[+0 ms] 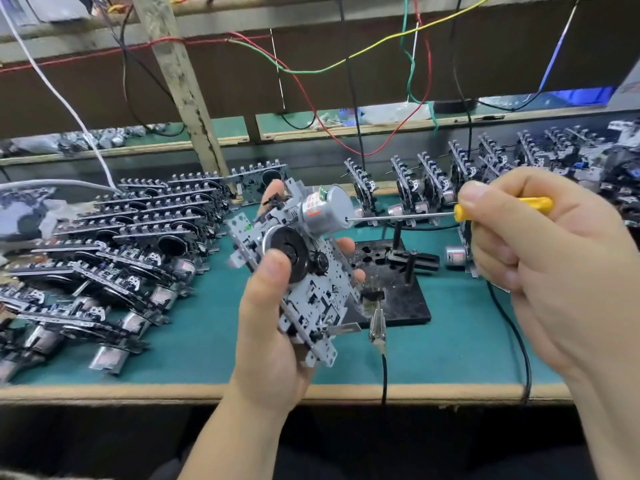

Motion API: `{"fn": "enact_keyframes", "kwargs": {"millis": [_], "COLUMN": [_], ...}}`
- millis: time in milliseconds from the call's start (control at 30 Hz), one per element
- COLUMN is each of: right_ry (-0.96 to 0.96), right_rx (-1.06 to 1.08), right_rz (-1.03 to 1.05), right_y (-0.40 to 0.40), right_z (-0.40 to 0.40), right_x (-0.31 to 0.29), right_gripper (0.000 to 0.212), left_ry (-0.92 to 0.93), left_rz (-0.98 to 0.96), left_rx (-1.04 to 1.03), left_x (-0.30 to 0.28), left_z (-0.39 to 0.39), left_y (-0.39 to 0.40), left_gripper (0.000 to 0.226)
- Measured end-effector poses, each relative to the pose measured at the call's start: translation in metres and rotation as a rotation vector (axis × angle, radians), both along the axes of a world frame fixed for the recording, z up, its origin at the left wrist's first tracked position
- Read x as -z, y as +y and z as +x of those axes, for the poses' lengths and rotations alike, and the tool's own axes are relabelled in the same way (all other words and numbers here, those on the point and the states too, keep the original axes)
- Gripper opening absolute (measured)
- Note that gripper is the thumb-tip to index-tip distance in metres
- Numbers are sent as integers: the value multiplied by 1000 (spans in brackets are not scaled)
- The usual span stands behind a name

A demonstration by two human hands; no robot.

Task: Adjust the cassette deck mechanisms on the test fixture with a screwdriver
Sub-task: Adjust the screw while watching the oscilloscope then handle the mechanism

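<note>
left hand (273, 327): grips cassette deck mechanism (298, 268) tilted in the air above the tabletop's front edge, thumb on black flywheel (291, 252)
right hand (540, 258): pinches yellow-handled screwdriver (450, 213), shaft level, tip at motor (325, 211) end
test fixture (394, 282): black, mid-tabletop, behind the held mechanism
left side: stacked mechanisms (121, 244) on green mat (450, 344)

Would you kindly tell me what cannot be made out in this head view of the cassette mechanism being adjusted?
- Screwdriver tip: it meets the motor end; the screw or hole is too small to see.
- Yellow handle: mostly wrapped by the right hand.
- Mechanism far side: hidden by its own plate and the left hand.
- Fixture: its near-left part is behind the mechanism.
- Motor label: blurred.
</note>
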State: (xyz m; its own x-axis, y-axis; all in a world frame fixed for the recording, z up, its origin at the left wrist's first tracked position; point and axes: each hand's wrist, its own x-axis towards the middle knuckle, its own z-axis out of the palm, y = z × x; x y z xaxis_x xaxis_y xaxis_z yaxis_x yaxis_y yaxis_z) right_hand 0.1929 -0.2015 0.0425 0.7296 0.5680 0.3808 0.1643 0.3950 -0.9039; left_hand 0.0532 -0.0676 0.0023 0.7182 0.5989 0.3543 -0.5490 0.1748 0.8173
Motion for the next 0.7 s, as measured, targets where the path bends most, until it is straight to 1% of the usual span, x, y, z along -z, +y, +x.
{"fn": "enact_keyframes", "kwargs": {"millis": [67,100,133,200,233,300,433,533,567,667,700], "right_ry": [-3,-5,-7,-17,-25,-44,-212,-261,-275,-285,-262], "right_rx": [-9,-16,-20,-20,-22,-34,43,9,-14,-36,-46], "right_rz": [-51,-80,-105,-138,-146,-137,-165,-154,-143,-140,-143], "right_y": [-1,-1,-1,1,3,4,2,1,2,3,3], "right_z": [2,4,6,9,9,9,12,16,16,12,10], "right_x": [-2,-4,-5,-8,-9,-8,-4,-8,-10,-11,-10], "right_gripper": [27,27,28,31,31,29,24,23,22,19,19], "left_ry": [42,64,88,148,150,108,113,128,119,72,51], "left_rz": [36,70,96,119,124,135,157,73,26,-55,-84], "left_rx": [-113,-151,-173,-176,-167,-155,-165,-110,-95,-51,-36], "left_x": [0,1,2,2,1,1,1,4,5,11,11], "left_z": [-1,-1,-2,-3,-4,-4,-5,-4,-4,-1,-1], "left_y": [-1,-1,-2,-2,-2,-2,5,6,5,1,1], "left_gripper": [84,92,100,126,134,137,131,121,112,63,55]}}
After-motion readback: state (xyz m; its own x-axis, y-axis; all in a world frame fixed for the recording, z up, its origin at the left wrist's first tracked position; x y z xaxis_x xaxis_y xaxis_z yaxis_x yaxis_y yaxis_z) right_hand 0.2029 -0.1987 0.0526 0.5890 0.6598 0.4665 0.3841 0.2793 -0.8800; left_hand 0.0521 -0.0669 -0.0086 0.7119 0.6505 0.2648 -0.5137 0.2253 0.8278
